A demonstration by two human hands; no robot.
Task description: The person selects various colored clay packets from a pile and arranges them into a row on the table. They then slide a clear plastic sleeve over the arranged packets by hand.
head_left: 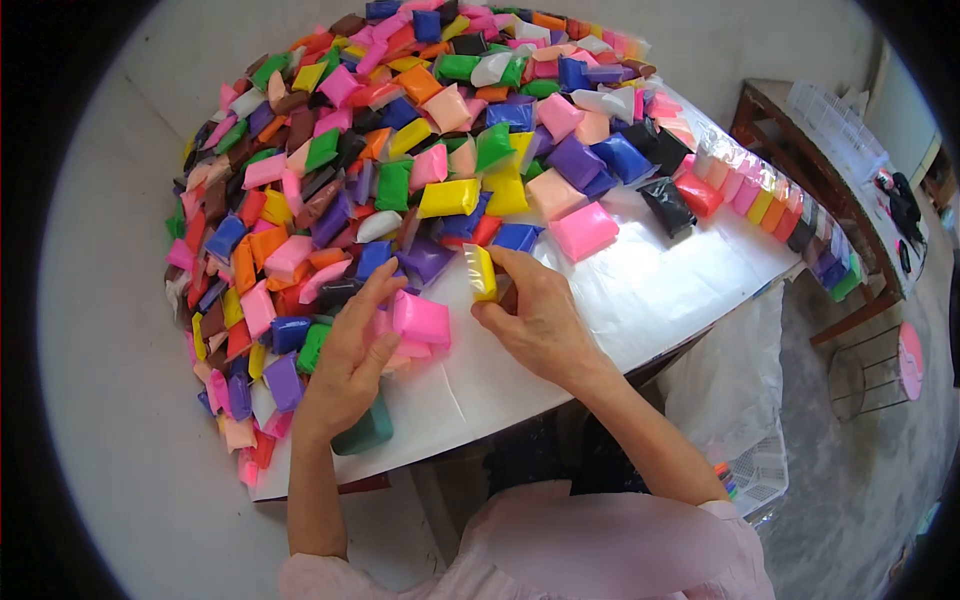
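Note:
My right hand pinches a small yellow packet upright between thumb and fingers, above the white tabletop. To its left, my left hand has its fingers apart and rests beside a bright pink packet, with paler pink packets just under it. Whether the fingers touch these packets is hard to tell. Beyond both hands spreads a large heap of wrapped packets in many colours. Another pink packet lies at the heap's near right edge.
A row of packets in clear wrap lies along the table's right side. A dark green object sits at the front edge by my left wrist. Below right is a white basket; farther right stand a wooden table and a pink-topped stool.

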